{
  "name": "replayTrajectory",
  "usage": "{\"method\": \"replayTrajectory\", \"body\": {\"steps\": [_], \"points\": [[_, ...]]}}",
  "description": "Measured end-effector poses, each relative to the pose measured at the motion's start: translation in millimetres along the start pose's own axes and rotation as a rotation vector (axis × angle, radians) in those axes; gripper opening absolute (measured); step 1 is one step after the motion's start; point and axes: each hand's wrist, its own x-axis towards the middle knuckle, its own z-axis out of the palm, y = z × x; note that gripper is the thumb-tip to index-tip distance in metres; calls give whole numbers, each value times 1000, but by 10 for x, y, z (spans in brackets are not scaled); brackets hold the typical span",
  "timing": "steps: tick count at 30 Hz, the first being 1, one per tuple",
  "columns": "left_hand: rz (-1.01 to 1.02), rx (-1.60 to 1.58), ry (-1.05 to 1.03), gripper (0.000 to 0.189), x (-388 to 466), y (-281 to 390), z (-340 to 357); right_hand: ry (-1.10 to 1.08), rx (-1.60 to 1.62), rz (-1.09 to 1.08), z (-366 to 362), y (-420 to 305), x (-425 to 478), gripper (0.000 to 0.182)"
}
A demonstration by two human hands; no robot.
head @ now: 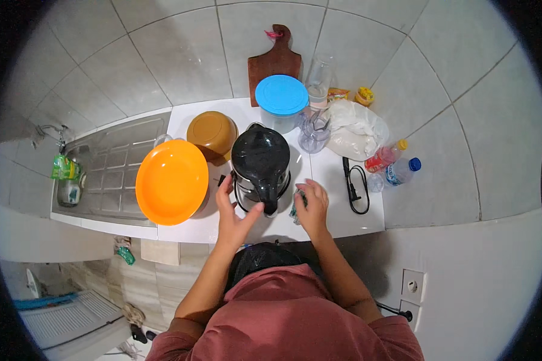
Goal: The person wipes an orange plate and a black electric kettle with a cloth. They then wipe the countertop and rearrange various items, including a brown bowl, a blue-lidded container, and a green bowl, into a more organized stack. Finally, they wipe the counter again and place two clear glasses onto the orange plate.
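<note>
A blender or kettle-like jug with a black lid [260, 151] and clear sides stands upright on the white counter in front of me. My left hand [237, 212] is at its lower left, fingers spread near the black handle; whether they touch it is unclear. My right hand [312, 206] is to the right of the jug, its fingers curled on a crumpled green patterned cloth [295, 212], partly hidden by the hand. An orange plastic bowl [171, 180] lies left of the jug, and a brown bowl [211, 133] sits upside down behind it.
A blue-lidded tub [282, 95], a wooden cutting board [278, 58], a clear cutlery holder [314, 135] and a white plastic bag [357, 128] stand behind. A coiled black power cord [359, 210] and plastic bottles [399, 171] are right. The steel sink [117, 167] is left.
</note>
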Motion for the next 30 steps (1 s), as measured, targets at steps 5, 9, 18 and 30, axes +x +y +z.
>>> {"method": "replayTrajectory", "body": {"steps": [5,9,18,30], "points": [[87,74,61,95,143,79,191,-35,-311,-130,324,307,-362,27],[-10,0,106,76,102,11,235,39,252,124,334,421,-219,29],[-147,-329,-247,30,-34,-129,363,-20,83,-321,28,-892,1071,31],[-33,-238,-243,29,2,-66,289,-334,89,-578,-289,-947,978,38]]}}
